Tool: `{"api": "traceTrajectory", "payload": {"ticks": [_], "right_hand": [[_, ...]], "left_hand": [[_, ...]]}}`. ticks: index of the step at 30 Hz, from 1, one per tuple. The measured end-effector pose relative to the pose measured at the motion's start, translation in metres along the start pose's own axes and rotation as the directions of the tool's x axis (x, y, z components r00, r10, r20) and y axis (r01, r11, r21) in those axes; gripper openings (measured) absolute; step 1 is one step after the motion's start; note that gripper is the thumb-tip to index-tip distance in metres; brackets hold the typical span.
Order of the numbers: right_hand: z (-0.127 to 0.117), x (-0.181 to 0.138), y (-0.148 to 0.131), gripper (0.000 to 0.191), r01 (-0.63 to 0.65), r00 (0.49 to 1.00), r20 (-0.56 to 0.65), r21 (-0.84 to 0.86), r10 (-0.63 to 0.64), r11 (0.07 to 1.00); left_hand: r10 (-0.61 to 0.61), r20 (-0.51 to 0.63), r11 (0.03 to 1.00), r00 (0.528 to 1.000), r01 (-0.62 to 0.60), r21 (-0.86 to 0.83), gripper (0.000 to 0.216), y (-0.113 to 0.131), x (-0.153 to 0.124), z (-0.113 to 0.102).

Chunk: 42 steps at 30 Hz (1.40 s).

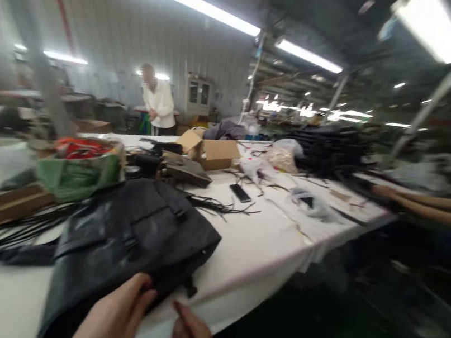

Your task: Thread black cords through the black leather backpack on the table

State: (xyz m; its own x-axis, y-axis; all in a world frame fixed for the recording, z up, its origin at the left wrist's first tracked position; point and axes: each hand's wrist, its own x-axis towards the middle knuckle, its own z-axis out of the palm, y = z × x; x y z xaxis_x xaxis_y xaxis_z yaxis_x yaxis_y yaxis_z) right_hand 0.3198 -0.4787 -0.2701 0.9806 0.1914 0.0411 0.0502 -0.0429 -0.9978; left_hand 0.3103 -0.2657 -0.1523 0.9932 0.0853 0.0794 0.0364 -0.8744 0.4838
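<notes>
A black bag [144,230] with straps and buckles lies on the white-covered table in front of me, its open end facing my side. My left hand [117,314] is closed in a pinch on the bag's near edge, thumb against the curled fingers. Just to its right, my right hand [194,336] is held low by the table's edge. Its fingers are curled together, and blur hides what they may hold. A small black buckle [190,288] hangs from the bag's corner above the right hand.
Black cords [8,232] and a green bag with red contents [82,164] lie left. Beyond are a phone [240,193], a cardboard box [219,155] and plastic bags. A co-worker's arms [428,202] reach in from the right; another person [159,102] stands behind the table.
</notes>
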Motion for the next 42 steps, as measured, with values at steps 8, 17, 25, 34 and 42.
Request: {"api": "traceTrajectory", "payload": {"ticks": [8,17,25,34,42], "right_hand": [[-0.006,0.016,-0.008,0.068,-0.057,0.991,0.114,-0.157,0.076,0.986],[0.008,0.036,-0.028,0.036,0.152,0.988,0.06,-0.167,-0.144,0.974],[0.028,0.053,-0.036,0.046,0.054,0.999,0.0,-0.072,-0.054,0.996],[0.033,0.058,-0.027,0.051,-0.001,0.999,0.036,0.033,0.0,0.999],[0.034,0.06,-0.024,0.056,-0.006,1.0,0.015,0.052,0.005,0.999]], "left_hand": [[-0.051,0.192,0.934,0.98,-0.021,0.357,0.051,0.014,-0.002,-0.003],[0.006,0.093,0.977,0.996,-0.026,0.214,0.05,0.017,0.013,-0.018],[0.061,0.066,0.998,0.996,-0.062,0.005,0.047,0.014,0.014,-0.019],[0.038,0.063,0.999,0.997,-0.037,-0.016,0.047,0.015,0.014,-0.016],[0.052,0.024,0.998,0.998,-0.051,-0.047,0.048,0.014,0.017,-0.012]]}}
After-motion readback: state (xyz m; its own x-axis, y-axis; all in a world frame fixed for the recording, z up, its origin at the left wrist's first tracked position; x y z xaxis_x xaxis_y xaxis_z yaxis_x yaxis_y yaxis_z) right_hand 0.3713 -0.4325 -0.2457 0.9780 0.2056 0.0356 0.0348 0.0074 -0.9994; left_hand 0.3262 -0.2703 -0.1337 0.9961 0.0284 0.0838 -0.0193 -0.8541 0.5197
